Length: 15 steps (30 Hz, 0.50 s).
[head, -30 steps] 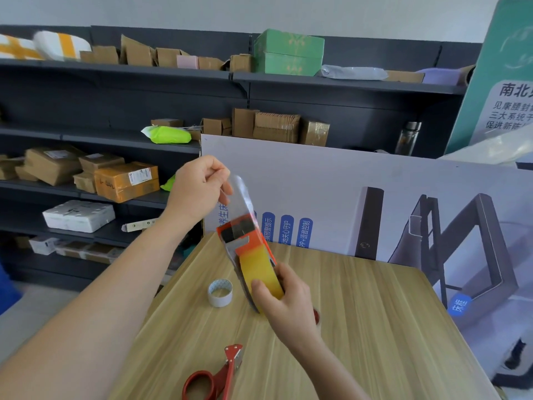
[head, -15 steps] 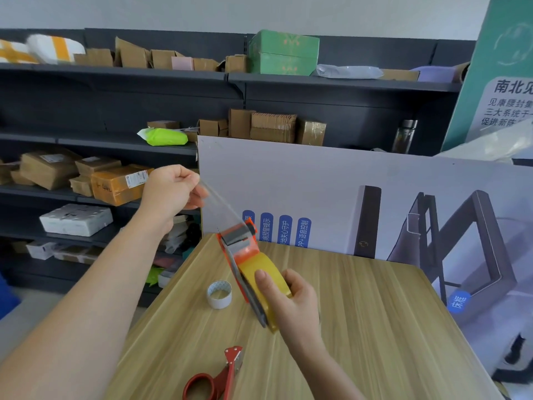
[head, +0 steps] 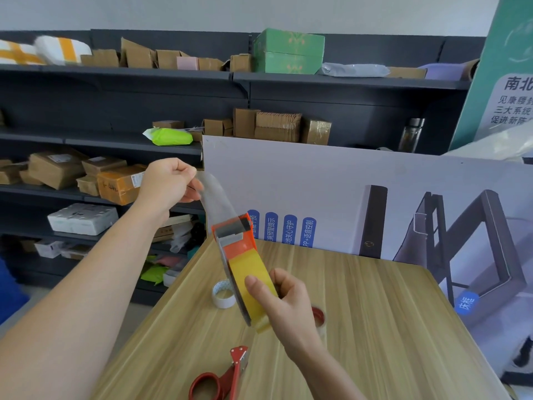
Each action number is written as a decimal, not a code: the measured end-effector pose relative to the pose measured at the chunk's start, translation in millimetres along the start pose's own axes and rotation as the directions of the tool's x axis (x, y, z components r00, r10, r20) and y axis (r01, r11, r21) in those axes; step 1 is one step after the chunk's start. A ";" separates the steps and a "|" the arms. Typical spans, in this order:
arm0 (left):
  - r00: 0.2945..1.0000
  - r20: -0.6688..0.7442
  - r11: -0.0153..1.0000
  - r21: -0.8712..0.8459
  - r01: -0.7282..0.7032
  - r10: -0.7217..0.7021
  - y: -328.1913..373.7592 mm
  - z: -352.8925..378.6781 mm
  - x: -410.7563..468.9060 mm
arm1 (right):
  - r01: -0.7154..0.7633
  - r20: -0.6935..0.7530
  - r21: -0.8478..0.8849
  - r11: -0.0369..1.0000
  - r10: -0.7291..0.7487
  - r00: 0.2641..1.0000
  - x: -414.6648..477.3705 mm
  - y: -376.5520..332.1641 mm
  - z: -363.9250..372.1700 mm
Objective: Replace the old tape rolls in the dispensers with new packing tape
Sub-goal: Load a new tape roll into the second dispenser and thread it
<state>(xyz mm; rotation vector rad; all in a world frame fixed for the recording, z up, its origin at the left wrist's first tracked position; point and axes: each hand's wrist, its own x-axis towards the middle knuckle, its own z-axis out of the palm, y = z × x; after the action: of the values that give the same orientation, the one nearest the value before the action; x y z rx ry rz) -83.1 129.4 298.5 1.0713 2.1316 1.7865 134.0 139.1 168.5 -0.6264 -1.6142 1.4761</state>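
My right hand [head: 284, 298] grips an orange tape dispenser [head: 237, 239] loaded with a yellowish packing tape roll [head: 253, 287], held above the wooden table [head: 389, 327]. My left hand [head: 168, 183] pinches the free end of a clear tape strip [head: 215, 200] that runs from the dispenser's cutter up and to the left. A nearly spent white tape roll [head: 223, 294] lies flat on the table just left of the dispenser. A second red dispenser [head: 222, 376] lies at the near table edge. Behind my right wrist a red-cored tape roll [head: 318, 316] is partly hidden.
A printed white board [head: 360, 183] stands along the table's far edge. Dark shelves [head: 115, 73] with cardboard boxes fill the back and left. A green poster [head: 501, 82] leans at the right. The floor drops away left of the table.
My left hand has pulled the tape strip out to the left and lower, making it longer. My right hand tilted the dispenser and shifted it slightly right.
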 end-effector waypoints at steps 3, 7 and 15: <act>1.000 -0.015 1.000 0.016 0.004 -0.004 -3.8 1.4 2.7 | 0.030 0.017 0.029 0.999 -0.030 0.999 -1.9 -0.3 1.9; 0.998 -0.031 0.999 0.029 0.047 -0.046 -10.8 3.2 7.5 | 0.068 0.037 0.022 0.997 -0.069 0.997 -3.3 -3.1 2.3; 0.986 -0.120 0.994 -0.030 0.109 -0.112 -15.7 9.5 15.9 | 0.000 0.092 0.079 0.997 -0.008 0.996 -3.0 -6.5 -5.9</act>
<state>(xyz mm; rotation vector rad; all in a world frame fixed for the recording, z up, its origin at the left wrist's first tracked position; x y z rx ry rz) -96.0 146.1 286.5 0.8408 2.1851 1.8644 141.6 138.7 173.8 -0.5171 -1.6168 1.5781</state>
